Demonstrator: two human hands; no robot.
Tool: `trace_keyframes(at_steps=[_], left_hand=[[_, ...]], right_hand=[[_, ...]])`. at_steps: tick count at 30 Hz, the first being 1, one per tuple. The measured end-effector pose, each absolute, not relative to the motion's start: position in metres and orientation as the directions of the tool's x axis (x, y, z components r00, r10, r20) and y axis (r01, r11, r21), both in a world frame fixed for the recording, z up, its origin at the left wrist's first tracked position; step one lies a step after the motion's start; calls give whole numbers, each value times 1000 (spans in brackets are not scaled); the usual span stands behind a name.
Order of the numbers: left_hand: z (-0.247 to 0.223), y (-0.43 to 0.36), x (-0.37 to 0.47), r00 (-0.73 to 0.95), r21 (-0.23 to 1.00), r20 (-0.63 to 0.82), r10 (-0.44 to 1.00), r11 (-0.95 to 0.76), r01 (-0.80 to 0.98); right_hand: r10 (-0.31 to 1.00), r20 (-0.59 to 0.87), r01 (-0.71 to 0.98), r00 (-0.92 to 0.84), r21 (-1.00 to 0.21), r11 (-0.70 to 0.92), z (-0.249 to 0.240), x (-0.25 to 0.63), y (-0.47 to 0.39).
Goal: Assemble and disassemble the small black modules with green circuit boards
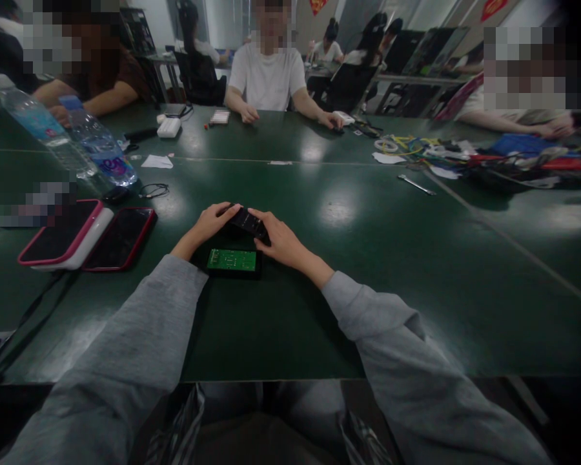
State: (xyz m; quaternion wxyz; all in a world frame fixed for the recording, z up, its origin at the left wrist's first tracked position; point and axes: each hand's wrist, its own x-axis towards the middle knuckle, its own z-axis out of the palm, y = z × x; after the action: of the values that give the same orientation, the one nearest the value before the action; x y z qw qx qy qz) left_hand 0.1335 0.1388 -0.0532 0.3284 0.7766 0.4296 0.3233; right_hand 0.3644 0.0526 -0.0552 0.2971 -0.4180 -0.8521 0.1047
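Observation:
Both my hands hold a black plastic part [246, 221], tilted a little above the green table. My left hand [214, 221] grips its left end, with the fingers on top. At its right end my right hand [279, 240] has its fingers and thumb closed on it. Just below, nearer to me, a green circuit board [232, 259] lies in a black case [235, 274] on the table. Small marks or holes show on the held part, too small to tell.
Phones, one a red-edged phone [121, 239], and two bottles, one a blue-capped bottle [101, 145], stand at the left. A wrench [416, 185] and a heap of cables [416, 147] lie at the right. Several people sit around the green table [281, 323].

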Motion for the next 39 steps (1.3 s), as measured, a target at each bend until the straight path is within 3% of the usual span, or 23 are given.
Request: trace_keyframes(at_steps=[3,8,11,16,22,30,39], left_hand=[[-53,138,134,416,804,211,884,-399,441],[-50,133,138,386,880,205,899,-342,330],[-47,129,140,360,914,204,910,-309,263],[-44,126,140,365,919,209,907,-310,245],[-44,126,141,364,908,202,909,-313,279],[-43,127,140,388,867,170,906,-325,378],[-43,125,141,373,888,160,914,-298,350]], right_hand=[[783,446,588,-434,-518,621,-57,365,54],[884,359,371,-299,-810,454,-61,368,61],[912,307,281,-270,-881,380,-62,370,64],[950,169,221,-261,-948,229,-55,372,64],[967,107,93,-231,-987,131,-51,373,62],[968,113,114,-225,-983,141,-53,372,64],[958,146,112,-247,-978,178,-58,373,67]])
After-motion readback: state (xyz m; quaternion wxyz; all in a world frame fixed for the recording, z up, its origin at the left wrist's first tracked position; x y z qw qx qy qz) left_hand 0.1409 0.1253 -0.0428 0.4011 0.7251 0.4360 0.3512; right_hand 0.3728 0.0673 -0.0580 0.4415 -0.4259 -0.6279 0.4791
